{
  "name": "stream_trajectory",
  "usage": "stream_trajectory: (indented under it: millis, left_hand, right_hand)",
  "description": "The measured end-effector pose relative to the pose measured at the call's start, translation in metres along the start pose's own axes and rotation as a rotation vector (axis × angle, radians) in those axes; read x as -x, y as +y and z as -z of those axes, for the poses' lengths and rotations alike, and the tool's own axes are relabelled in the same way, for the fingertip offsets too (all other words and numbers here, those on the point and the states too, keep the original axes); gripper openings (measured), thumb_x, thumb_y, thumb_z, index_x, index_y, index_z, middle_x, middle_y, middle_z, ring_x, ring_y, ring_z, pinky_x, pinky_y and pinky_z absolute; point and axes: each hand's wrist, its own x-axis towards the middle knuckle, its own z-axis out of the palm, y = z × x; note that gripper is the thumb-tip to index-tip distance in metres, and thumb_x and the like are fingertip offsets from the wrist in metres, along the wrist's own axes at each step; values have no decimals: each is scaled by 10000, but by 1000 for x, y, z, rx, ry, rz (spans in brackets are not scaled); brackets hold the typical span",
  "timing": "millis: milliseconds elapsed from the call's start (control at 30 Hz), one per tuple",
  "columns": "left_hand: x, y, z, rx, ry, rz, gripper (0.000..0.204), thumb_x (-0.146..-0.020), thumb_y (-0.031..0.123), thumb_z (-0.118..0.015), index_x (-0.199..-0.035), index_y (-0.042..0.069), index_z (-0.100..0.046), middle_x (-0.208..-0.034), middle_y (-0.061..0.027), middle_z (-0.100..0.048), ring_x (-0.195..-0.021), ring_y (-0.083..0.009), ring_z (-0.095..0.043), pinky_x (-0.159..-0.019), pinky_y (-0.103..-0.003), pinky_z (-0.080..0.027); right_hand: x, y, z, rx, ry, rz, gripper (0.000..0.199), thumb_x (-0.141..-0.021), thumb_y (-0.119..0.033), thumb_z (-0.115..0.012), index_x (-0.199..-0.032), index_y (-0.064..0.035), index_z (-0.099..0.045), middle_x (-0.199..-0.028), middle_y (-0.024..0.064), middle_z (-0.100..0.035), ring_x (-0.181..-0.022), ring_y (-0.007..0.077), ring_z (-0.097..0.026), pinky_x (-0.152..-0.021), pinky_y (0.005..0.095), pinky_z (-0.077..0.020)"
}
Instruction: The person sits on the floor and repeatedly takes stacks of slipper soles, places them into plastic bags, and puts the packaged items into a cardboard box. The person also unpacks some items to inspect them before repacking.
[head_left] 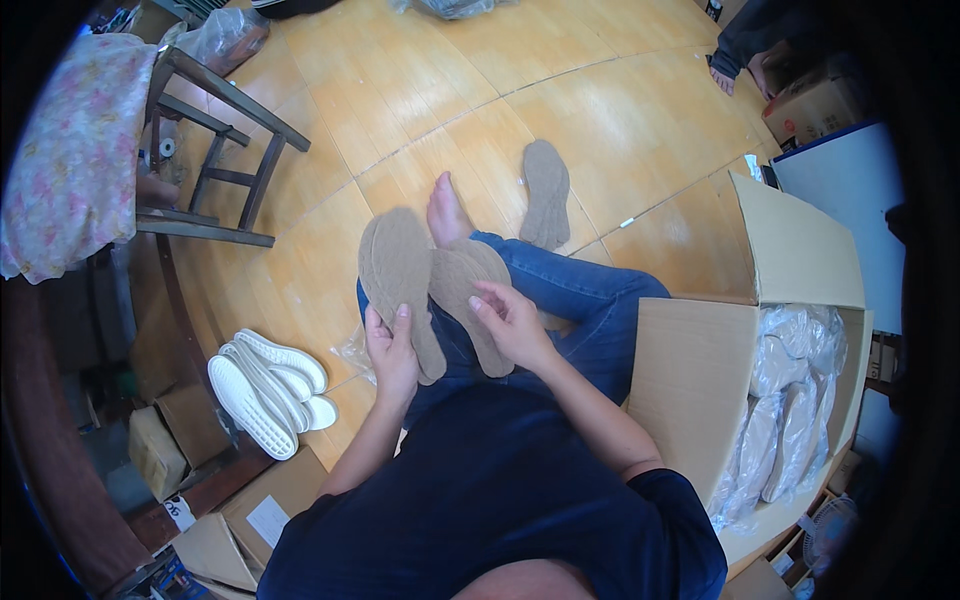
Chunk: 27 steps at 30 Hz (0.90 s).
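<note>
My left hand (pixel 392 352) is closed round the lower part of a pair of brown, fuzzy insoles (pixel 398 255), thumb on top. They lie one over the other, slightly offset, held above my lap. Beside them, more brown insoles (pixel 462 285) rest fanned across my jeans. Over these is my right hand (pixel 512 325), its fingers loosely curled and thumb and forefinger a little apart; it touches or nearly touches the top insole. Farther ahead on the floor lies a small stack of the same insoles (pixel 545 190).
White shoe soles (pixel 268 390) lie on the floor at my left. An open cardboard box (pixel 690 390) of plastic-wrapped pieces (pixel 790 410) stands close on my right. A dark wooden stool frame (pixel 255 170) is at far left. Another person's foot (pixel 722 80) shows at far right.
</note>
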Motion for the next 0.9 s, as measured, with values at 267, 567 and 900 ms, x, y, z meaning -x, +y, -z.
stream_trajectory:
  millis: [267,567,900]
  left_hand:
    - [0,30,-58,384,-262,88,346,-1028,160,-441,-1348,33,-406,-1324,-109,-533,-1185,-191,-548,-1015,-350,-438]
    - [-13,47,-67,492,-371,113,362,-1039,198,-370,-1358,28,-386,-1293,-126,-535,-1131,-237,-582,-909,-380,-512]
    - [-7,70,-66,615,-499,180,446,-999,151,-373,-1414,-3,-321,-1347,-154,-496,-1218,-283,-532,-995,-427,-468]
  right_hand:
    - [-6,-49,1,-532,-17,111,322,-946,-123,-626,-1222,12,-528,-1047,41,-635,-928,85,-602,-833,247,-490]
    - [-3,-56,47,-572,191,63,219,-991,-130,-543,-1173,-8,-526,-1124,67,-628,-1015,87,-582,-900,254,-468]
    - [10,-90,53,-653,125,21,316,-1011,-189,-442,-1261,-3,-496,-1102,87,-630,-915,120,-603,-813,266,-492]
